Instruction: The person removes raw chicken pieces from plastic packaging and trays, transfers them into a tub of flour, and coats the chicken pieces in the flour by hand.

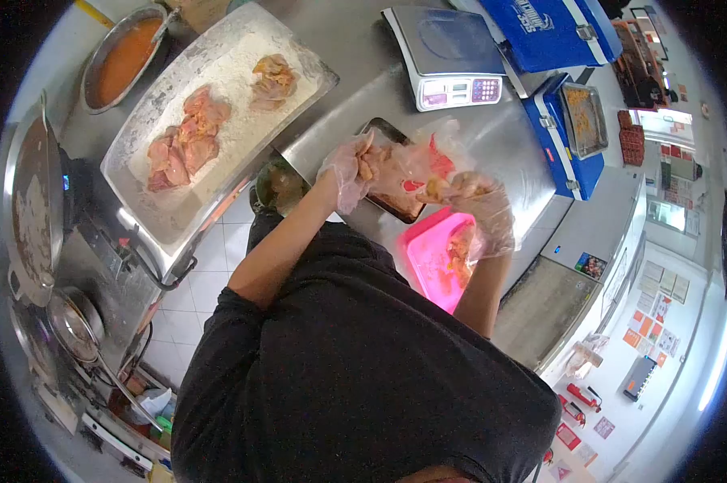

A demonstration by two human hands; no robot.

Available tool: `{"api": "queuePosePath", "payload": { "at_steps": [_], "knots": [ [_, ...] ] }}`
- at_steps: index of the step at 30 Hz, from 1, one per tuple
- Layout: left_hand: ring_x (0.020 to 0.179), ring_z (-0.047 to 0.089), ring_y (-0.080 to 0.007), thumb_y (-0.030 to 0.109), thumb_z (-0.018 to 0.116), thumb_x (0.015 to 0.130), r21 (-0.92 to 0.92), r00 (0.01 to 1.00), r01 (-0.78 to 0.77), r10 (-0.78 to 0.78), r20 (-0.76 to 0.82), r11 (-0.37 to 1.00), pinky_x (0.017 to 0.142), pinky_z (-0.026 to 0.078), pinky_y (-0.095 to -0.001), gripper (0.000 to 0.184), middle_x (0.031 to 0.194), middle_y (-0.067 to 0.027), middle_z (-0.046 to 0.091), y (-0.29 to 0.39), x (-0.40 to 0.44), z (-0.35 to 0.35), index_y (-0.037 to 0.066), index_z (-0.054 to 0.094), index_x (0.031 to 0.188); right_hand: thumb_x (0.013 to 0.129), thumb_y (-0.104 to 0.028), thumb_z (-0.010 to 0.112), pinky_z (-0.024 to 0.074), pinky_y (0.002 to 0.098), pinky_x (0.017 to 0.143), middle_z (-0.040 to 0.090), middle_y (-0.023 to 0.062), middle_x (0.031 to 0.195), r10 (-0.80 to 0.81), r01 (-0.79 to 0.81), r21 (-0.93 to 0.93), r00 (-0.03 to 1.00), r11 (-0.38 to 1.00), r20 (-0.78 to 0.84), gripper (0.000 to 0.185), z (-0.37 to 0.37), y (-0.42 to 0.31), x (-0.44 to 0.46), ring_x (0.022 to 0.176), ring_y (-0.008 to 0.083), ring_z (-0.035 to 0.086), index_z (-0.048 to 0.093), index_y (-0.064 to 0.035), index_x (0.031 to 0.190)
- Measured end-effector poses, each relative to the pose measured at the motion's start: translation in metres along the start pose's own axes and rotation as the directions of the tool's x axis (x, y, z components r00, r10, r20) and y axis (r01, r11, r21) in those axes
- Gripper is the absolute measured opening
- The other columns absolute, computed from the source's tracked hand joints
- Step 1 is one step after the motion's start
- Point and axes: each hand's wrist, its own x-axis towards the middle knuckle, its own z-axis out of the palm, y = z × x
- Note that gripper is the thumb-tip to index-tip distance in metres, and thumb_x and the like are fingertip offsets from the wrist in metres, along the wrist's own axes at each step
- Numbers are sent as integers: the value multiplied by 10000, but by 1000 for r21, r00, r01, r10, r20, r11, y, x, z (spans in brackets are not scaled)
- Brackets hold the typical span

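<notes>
The bag [438, 159] bears red print, the plastic tray [425, 248] is bright pink, the shirt [363, 354] black.

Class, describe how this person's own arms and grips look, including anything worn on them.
The left grip and right grip each wear a thin, clear, loose plastic glove. A plain black fabric sleeve covers the left upper arm, ending around the elbow. Both forearms are bare between black clothing and glove.

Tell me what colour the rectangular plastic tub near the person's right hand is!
Bright pink: the rectangular plastic tub shows best in the head view.
</notes>
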Motion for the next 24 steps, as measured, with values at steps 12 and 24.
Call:
{"api": "queuePosePath", "payload": {
  "at_steps": [12,24],
  "knots": [
    [670,624,-181,438,491,989,-130,979,30,-3,206,991,565,526,-292,384,842,-61,658,-24,4,50,75,616,1019,796,38,728,515,261,680,664,37,908,-30,23,171,999,985,38,158,42,48,55,793,157,648,603,-53,829],
    [857,595,-139,158,607,970,66,893,-338,298,337,939,704,541,-220,261,1121,-133,616,97,-69,26,-14,541,1155,961,-341,638,456,220,567,660,71,999,-124,79,186,961,979,246,383,103,-6,120,724,111,586,618,-48,1206]
  ]
}}
